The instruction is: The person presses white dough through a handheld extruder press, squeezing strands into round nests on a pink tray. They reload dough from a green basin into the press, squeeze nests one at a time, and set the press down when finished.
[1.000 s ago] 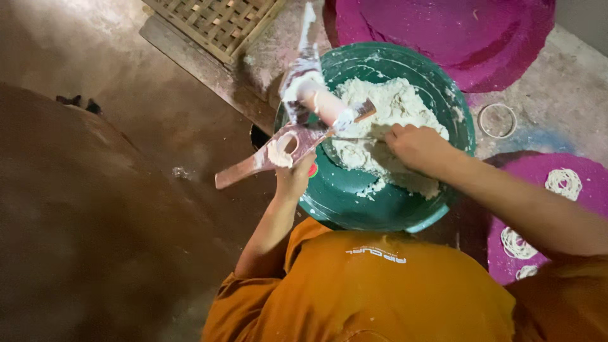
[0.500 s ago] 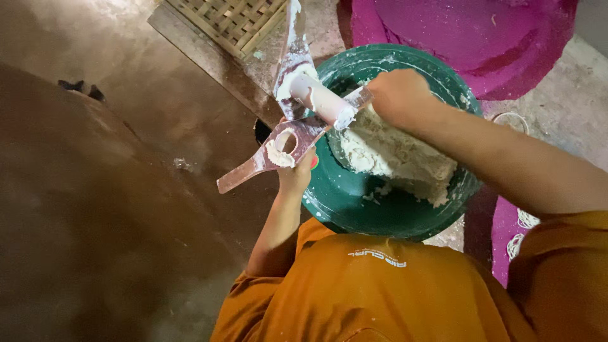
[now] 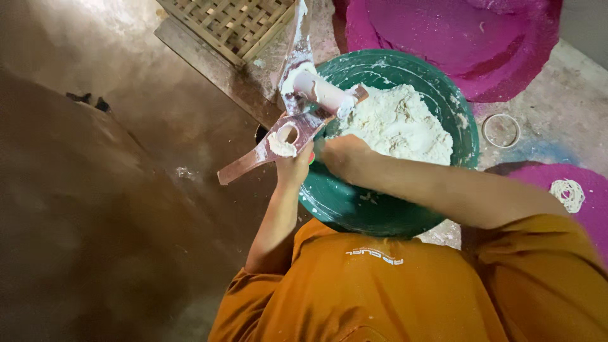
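Note:
A green bowl [image 3: 380, 209] holds a mound of white dough [image 3: 399, 123]. My left hand [image 3: 292, 166] grips a reddish wooden press [image 3: 278, 142] with two long handles, a round hole packed with dough and a pale cylinder [image 3: 323, 94] resting over the bowl's rim. My right hand [image 3: 345, 155] is at the near edge of the dough, fingers curled down into it beside the press. Whether it holds a lump is hidden.
A large magenta tray [image 3: 462, 38] lies beyond the bowl. Another magenta plate [image 3: 576, 190] at the right carries a coil of white strands. A woven bamboo mat [image 3: 234, 22] sits at the top. A small ring-shaped lid [image 3: 501, 130] lies on the floor.
My right hand has come from the far side of the dough to its near edge, next to the press. The press has stayed over the bowl's rim.

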`<state>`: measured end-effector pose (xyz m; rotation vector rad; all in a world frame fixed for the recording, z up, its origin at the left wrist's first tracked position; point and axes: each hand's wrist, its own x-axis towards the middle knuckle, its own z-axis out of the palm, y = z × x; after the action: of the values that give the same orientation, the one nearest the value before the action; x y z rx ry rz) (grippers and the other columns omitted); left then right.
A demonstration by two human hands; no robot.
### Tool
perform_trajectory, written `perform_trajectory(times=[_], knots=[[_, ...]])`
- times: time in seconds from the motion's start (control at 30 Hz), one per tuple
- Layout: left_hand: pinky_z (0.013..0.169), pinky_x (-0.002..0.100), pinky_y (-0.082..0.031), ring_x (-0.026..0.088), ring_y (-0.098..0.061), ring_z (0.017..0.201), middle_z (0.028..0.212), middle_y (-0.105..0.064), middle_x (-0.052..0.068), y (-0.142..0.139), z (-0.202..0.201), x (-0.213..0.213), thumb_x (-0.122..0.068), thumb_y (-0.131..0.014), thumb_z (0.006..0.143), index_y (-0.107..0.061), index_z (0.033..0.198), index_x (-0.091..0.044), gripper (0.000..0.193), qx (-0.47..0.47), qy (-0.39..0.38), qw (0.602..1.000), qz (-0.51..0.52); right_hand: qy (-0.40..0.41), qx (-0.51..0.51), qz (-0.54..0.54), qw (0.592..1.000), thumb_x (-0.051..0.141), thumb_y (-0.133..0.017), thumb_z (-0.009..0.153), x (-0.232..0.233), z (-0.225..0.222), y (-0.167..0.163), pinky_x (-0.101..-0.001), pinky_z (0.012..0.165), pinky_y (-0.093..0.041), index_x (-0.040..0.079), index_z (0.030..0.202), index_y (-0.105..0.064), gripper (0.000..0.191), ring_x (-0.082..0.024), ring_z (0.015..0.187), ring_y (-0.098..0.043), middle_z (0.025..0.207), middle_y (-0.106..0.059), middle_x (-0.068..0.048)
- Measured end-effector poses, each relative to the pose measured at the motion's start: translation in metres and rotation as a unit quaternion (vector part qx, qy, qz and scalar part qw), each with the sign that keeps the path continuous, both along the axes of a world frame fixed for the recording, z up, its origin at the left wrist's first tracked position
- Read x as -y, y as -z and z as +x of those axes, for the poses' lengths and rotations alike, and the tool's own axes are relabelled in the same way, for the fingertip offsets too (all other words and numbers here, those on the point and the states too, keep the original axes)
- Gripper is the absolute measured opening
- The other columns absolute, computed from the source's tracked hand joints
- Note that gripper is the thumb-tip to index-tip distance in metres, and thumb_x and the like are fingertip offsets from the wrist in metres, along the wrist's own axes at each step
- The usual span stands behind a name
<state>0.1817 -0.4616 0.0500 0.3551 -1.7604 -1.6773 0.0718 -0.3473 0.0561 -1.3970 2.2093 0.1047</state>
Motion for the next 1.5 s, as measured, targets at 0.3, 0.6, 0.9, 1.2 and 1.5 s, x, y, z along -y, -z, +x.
perform_trajectory(times=[0.3,0.6,0.9,1.2,1.5], knots=[[0.088,0.029,-0.06,0.017,-0.076,0.095,0.103,-0.077,0.004,-0.04,0.003,0.014,-0.003,-0.071,0.095,-0.074,0.114,-0.013,0.022,0.089,-0.015,0.967,-0.236,-0.064,0.439,-0.21,0.872,0.021,-0.064,0.104,-0.15,-0.066,-0.125,-0.0282,0.075,-0.053,0.004,0.134,-0.065,0.035,-0.01,0.086,-0.066,0.097,-0.074,0.002],[0.102,0.041,-0.054,0.03,-0.065,0.12,0.136,-0.067,0.01,-0.077,-0.012,-0.046,-0.039,-0.078,0.083,-0.063,0.133,-0.017,0.057,0.026,0.109,0.844,-0.525,0.213,0.306,-0.036,0.927,0.033,-0.062,0.097,-0.186,-0.063,-0.199,-0.0315,0.048,-0.036,0.014,0.116,-0.079,0.032,-0.012,0.053,-0.043,0.061,-0.057,-0.001],[0.095,0.042,-0.052,0.031,-0.068,0.109,0.118,-0.073,0.012,-0.049,-0.021,-0.089,-0.027,-0.076,0.086,-0.069,0.123,-0.01,0.041,0.083,0.265,0.912,-0.303,-0.13,-0.232,-0.102,0.959,0.014,-0.063,0.085,-0.17,0.026,-0.184,-0.0394,0.06,-0.057,0.009,0.11,-0.063,0.025,-0.026,0.072,-0.073,0.083,-0.069,-0.008],[0.104,0.04,-0.053,0.03,-0.069,0.118,0.129,-0.068,0.013,-0.054,-0.03,-0.065,-0.024,-0.07,0.088,-0.053,0.141,-0.007,0.058,0.038,0.082,0.985,-0.145,0.155,-0.085,-0.379,0.908,0.009,-0.066,0.091,-0.188,0.013,-0.184,-0.0404,0.068,-0.056,0.01,0.126,-0.07,0.034,-0.035,0.083,-0.074,0.105,-0.075,-0.02],[0.119,0.051,-0.044,0.038,-0.053,0.142,0.168,-0.032,0.017,-0.072,-0.036,-0.039,-0.032,-0.072,0.094,-0.052,0.15,-0.011,0.064,0.095,-0.052,0.867,-0.486,0.289,0.246,-0.287,0.88,0.016,-0.058,0.101,-0.197,0.024,-0.099,-0.0308,0.052,-0.042,0.017,0.145,-0.062,0.044,-0.011,0.052,-0.044,0.059,-0.057,-0.005]])
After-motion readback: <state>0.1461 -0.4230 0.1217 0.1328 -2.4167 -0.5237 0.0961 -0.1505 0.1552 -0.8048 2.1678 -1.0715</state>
